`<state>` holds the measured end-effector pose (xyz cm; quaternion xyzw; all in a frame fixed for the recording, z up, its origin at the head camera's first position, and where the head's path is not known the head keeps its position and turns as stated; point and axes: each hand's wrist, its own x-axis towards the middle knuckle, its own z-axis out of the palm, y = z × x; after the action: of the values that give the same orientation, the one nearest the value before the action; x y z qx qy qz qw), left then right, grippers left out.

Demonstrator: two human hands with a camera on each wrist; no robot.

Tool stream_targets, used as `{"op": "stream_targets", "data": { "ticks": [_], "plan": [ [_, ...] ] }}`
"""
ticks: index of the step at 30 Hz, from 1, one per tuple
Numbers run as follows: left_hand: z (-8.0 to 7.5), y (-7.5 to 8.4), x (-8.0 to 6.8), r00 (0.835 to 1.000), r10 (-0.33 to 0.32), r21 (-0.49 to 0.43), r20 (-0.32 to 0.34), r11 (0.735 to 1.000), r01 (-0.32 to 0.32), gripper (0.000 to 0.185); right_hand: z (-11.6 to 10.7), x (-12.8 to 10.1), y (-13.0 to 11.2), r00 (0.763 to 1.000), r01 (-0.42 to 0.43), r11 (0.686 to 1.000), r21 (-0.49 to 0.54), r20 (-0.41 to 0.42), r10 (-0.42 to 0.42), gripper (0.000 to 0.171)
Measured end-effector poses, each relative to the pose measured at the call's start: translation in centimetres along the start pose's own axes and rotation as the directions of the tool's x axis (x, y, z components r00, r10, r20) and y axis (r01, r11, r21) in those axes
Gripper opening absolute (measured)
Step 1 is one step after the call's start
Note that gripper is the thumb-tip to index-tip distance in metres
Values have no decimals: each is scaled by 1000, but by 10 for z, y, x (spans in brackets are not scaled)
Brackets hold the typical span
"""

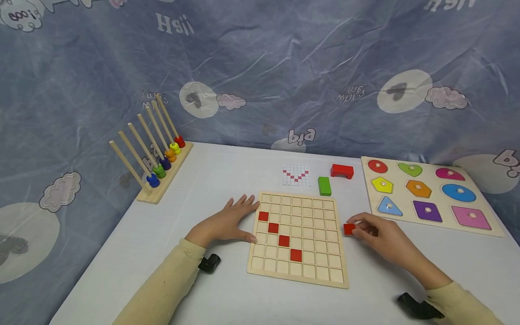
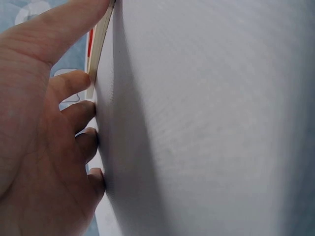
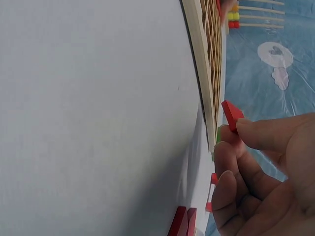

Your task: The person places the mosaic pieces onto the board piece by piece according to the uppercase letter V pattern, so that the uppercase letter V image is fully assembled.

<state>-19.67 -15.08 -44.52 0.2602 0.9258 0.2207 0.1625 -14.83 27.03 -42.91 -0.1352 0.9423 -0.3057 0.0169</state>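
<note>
The right hand [image 1: 382,237] pinches a red tile [image 1: 349,229] just off the right edge of the grid board [image 1: 298,275]. The board lies to that hand's left. The left hand [image 1: 227,222] lies flat, fingers straight, against the board's left edge.

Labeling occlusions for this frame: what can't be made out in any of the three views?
- Pattern card: head view, its grid cells too small to count.
- Right hand: more red tiles under its palm? Hidden in head view; right wrist view shows red pieces cut off by the bottom edge.
- Red tile: pinched, partly covered by fingertips.
- Grid board: left wrist view sees only its edge beside the left hand; the table fills the rest.
</note>
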Motion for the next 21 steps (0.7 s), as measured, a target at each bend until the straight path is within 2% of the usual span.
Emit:
{"op": "stream_targets", "data": {
  "ticks": [9, 21],
  "plan": [
    [-1, 0, 0, 1000, 3, -5, 1, 1000, -3, 107, 7, -2, -13, 999, -31, 999, 34, 10, 30, 18],
    [-1, 0, 0, 1000, 12, -12, -1, 1000, -12, 107, 22, -4, -30, 999, 29, 995, 100, 11, -30, 17]
  ]
}}
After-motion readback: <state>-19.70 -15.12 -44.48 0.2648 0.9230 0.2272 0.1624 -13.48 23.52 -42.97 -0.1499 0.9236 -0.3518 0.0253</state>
